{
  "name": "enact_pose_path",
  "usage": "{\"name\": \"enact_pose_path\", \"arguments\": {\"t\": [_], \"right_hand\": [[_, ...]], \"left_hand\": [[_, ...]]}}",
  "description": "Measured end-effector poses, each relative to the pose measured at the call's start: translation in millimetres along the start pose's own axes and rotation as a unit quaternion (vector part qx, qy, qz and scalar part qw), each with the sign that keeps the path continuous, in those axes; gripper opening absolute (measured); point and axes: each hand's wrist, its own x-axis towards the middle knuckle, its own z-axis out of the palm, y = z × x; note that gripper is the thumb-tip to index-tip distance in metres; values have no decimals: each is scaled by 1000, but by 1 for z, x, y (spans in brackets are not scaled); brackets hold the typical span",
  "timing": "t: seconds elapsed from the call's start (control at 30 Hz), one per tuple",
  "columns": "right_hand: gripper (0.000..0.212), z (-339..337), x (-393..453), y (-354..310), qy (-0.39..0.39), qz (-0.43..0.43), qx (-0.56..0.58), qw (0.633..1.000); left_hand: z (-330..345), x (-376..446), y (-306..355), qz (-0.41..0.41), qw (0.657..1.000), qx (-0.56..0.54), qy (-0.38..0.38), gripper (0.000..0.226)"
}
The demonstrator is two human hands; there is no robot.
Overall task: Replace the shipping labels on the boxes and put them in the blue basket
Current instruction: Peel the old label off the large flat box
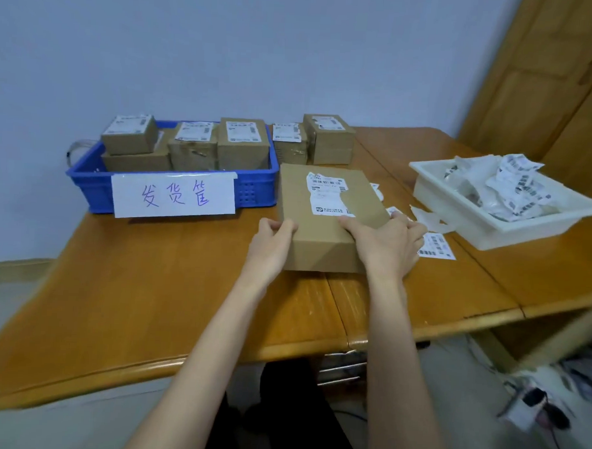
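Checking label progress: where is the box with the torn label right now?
The flat box lies mid-table in the head view, gripped by the left hand and right hand, between the blue basket and white tray.

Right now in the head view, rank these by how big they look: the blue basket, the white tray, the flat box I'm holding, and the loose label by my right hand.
1. blue basket
2. white tray, close to the basket, so unsure
3. flat box, nearer the camera
4. loose label
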Motion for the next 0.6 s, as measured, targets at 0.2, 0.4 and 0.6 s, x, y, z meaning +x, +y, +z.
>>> {"name": "enact_pose_path", "arguments": {"t": [0.2,0.4,0.6], "right_hand": [[93,-12,-17,15,-23,9,-14,1000],[96,-12,-26,29,-69,26,-44,996],[101,-16,-20,31,-110,34,-65,991]], "left_hand": [[0,-20,-16,-17,995,96,-7,33],[-11,-21,-20,-40,971,229,-58,35],[-33,-7,-17,-88,942,283,-157,47]]}}
